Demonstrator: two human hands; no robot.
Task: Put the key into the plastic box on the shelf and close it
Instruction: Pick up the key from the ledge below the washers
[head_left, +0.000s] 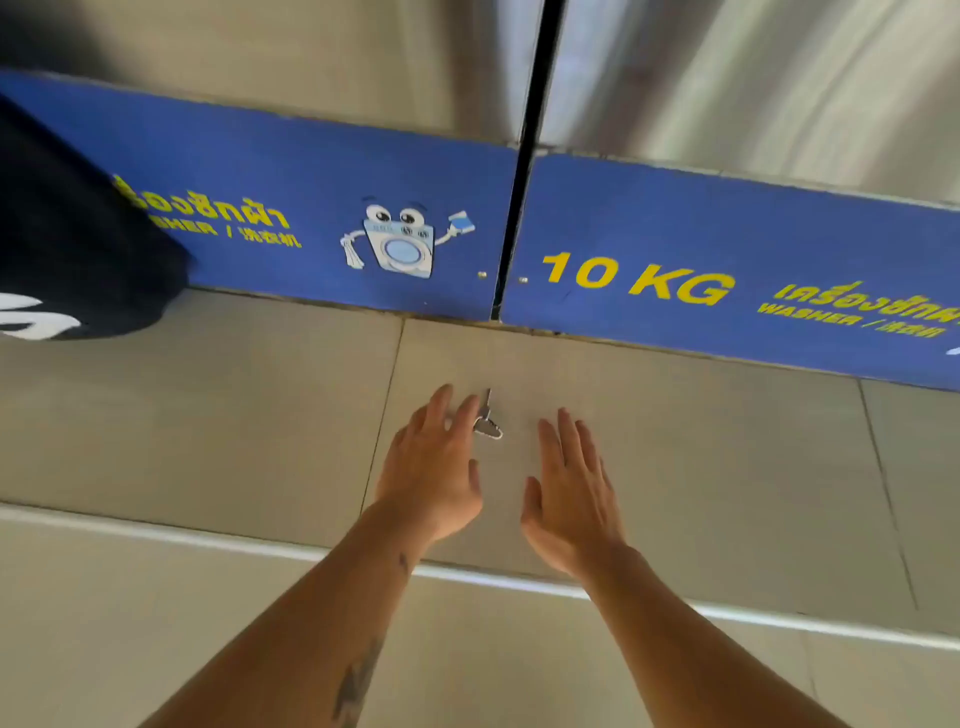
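Observation:
A small silver key (487, 418) lies on a grey tiled step (675, 467), its blade pointing away from me. My left hand (434, 467) hovers flat just left of the key, fingers spread, fingertips beside it and partly over its bow. To the right of the key, my right hand (569, 493) is held flat with fingers apart and nothing in it. No plastic box or shelf is in view.
Two steel washing machines stand behind the step, with blue base panels (727, 270) marked "10 KG" and a washer cartoon. A dark gap (511, 228) separates them. A dark cloth item (78, 249) sits at the far left. The step's front edge (208, 535) runs below my wrists.

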